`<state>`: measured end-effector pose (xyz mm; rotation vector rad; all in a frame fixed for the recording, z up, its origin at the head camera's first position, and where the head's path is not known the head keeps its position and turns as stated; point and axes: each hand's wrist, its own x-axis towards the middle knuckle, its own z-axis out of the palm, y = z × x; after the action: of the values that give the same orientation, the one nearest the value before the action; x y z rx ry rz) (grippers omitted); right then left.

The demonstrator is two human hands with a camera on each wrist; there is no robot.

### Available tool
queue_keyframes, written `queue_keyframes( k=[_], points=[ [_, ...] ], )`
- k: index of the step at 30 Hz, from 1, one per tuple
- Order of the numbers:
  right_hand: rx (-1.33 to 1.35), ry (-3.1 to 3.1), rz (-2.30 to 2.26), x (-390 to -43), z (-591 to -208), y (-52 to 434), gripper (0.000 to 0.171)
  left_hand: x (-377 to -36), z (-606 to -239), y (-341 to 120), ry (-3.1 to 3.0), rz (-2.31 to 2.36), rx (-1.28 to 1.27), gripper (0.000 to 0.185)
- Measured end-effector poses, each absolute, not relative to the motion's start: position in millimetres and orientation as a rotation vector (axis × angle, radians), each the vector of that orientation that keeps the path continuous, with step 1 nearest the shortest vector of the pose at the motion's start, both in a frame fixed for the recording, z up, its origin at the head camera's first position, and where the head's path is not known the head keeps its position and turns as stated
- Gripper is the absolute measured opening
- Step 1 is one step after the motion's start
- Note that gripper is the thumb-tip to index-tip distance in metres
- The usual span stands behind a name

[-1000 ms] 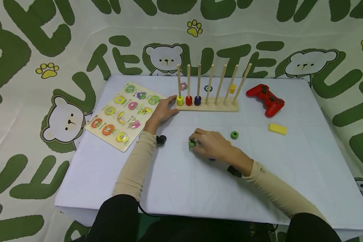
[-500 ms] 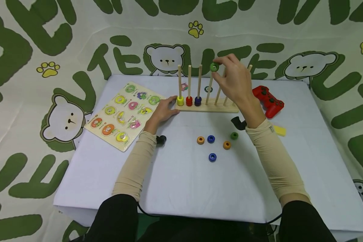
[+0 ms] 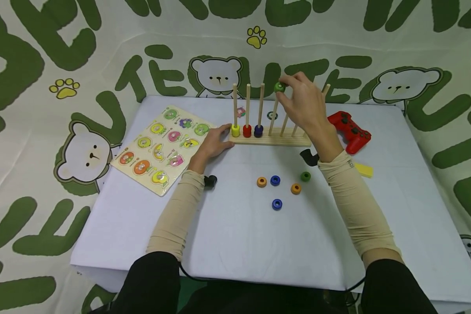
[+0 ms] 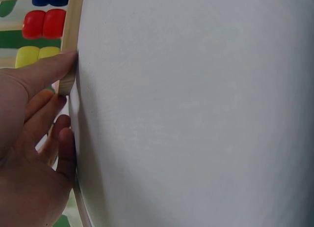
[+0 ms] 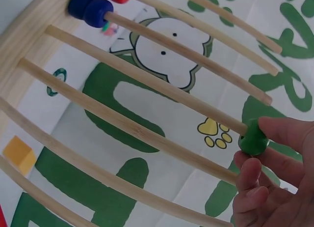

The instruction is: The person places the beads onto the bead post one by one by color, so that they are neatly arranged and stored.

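Taking the wooden peg rack [image 3: 270,138] as the landmark and reading from its left: the fruit puzzle board [image 3: 161,148] lies well to the left of it on the white table [image 3: 227,235]. The left hand [image 3: 213,144] rests at the rack's left end, thumb pressed flat against the edge of the base and the other fingers loosely bent beside it; it grasps nothing, and seems only to steady the rack. The first three pegs carry a yellow ring [image 3: 236,130], a red ring [image 3: 247,130] and a dark blue ring [image 3: 258,130] at their feet.

At the tip of the fourth peg [image 3: 274,115], the right hand [image 3: 304,107] pinches a green ring [image 3: 279,87] between thumb and forefinger. In the right wrist view the ring [image 5: 253,137] sits right at the peg's end, just starting onto it as far as can be told. So the step in hand looks like threading this ring onto the fourth peg. The next move likely calls for lining the hole up squarely with the slanted peg, then loosening the pinch so that the ring slides down to the base.

In front of the rack, loose rings lie apart on the table: orange [image 3: 261,182], blue [image 3: 275,180], blue [image 3: 276,203], orange [image 3: 296,188] and green [image 3: 305,176]. To the right of the rack lie a red game controller [image 3: 351,129] and a yellow block [image 3: 364,170].
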<state>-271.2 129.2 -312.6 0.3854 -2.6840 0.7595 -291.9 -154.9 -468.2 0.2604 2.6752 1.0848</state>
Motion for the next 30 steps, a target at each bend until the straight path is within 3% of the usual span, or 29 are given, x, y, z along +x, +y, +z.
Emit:
queue_keyframes(
  k=[8,16,20,26,30],
  points=[
    [0.388,-2.693,0.759,-268.2,-315.5,130.8,0.047,-293.2,-469.6,-154.8,2.675,1.071,0.236,0.075],
    [0.440,-2.563,0.745,-230.3,-330.4,151.4,0.034,-293.8,-469.7,-155.1,2.672,1.072,0.243,0.075],
    [0.400,-2.921,0.632,-201.9,-349.2,176.6,0.033,-294.7,-469.4,-154.3,2.675,1.069,0.250,0.075],
    [0.399,-3.442,0.509,-180.3,-394.9,211.0,0.047,-294.7,-468.8,-153.3,2.681,1.053,0.252,0.074],
    [0.424,-3.462,0.565,-175.3,-418.6,218.5,0.040,-293.8,-467.8,-155.2,2.679,1.049,0.244,0.075]
  ],
)
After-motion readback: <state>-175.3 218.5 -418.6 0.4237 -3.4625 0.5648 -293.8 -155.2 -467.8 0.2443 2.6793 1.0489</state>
